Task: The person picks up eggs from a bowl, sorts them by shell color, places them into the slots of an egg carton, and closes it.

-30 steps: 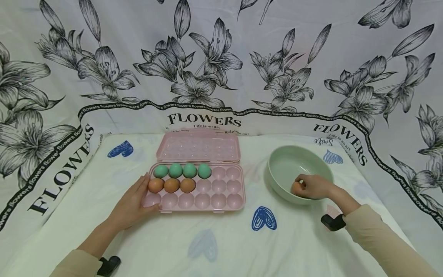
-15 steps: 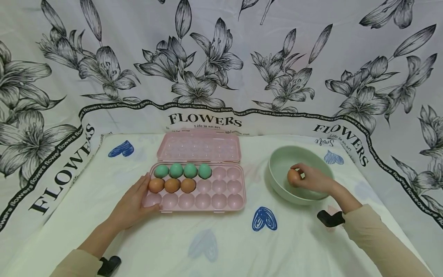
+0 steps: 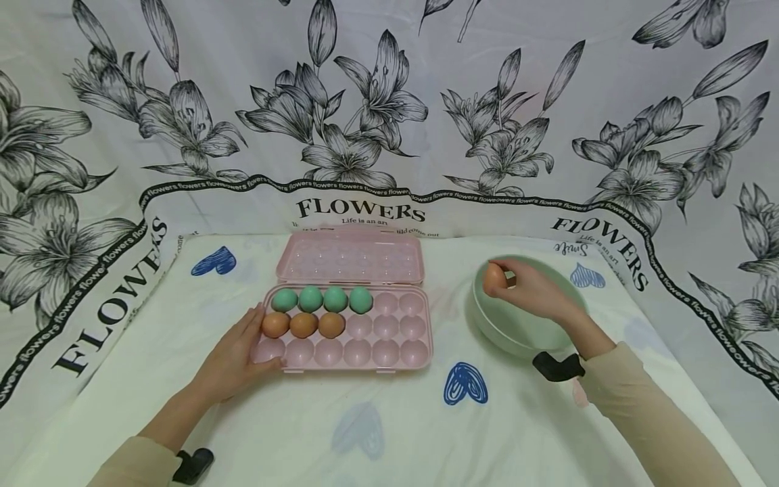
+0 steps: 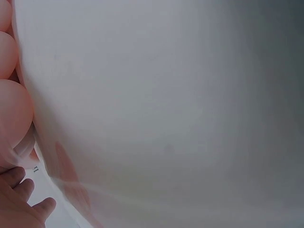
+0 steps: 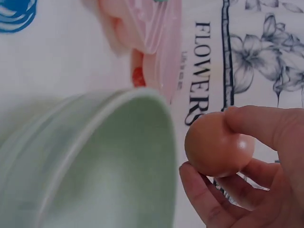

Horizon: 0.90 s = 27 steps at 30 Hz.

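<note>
My right hand (image 3: 528, 289) pinches a brown egg (image 3: 494, 279) between thumb and fingers above the left rim of a pale green bowl (image 3: 517, 346). In the right wrist view the egg (image 5: 216, 145) is beside the bowl's rim (image 5: 142, 95). My left hand (image 3: 234, 358) rests against the left end of a pink egg carton (image 3: 426, 365), its thumb along the front edge and fingers along the side. The carton's back row holds several green eggs (image 3: 335, 299); three brown eggs (image 3: 303, 325) sit in the middle row. Only fingertips (image 4: 45, 207) of the left hand show in the left wrist view.
The carton's lid (image 3: 349, 260) lies folded back behind it. A white cloth (image 3: 414, 433) with blue hearts (image 3: 465, 383) covers the surface. Behind hangs a flower-printed curtain (image 3: 487, 223). A black wrist mount (image 3: 556, 366) sits at the right sleeve, another black mount (image 3: 193, 467) at the left.
My right hand has lifted the brown egg from inside the bowl and carried it up and leftward to the rim. The left hand and carton have stayed in place.
</note>
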### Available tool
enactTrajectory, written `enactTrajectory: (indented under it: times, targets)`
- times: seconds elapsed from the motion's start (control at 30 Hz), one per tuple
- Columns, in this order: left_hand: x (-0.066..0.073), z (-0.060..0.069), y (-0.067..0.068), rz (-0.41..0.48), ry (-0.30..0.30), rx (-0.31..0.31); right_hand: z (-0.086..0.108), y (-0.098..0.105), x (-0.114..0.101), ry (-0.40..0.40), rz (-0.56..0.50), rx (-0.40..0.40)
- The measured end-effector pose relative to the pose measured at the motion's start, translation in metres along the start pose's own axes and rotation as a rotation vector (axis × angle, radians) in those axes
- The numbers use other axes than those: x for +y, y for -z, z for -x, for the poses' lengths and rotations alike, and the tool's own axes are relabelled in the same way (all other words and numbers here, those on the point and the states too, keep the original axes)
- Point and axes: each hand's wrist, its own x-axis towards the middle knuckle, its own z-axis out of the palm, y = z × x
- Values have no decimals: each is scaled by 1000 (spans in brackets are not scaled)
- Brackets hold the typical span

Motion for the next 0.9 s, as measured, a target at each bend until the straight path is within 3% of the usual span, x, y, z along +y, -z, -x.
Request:
enactTrajectory:
  times: [0.3, 0.9]
  targets:
    - [2, 0, 1, 11, -6, 4, -21, -15, -34, -31, -72, 12]
    - [2, 0, 1, 10, 4, 2, -49, -80, -78, 133, -188, -78]
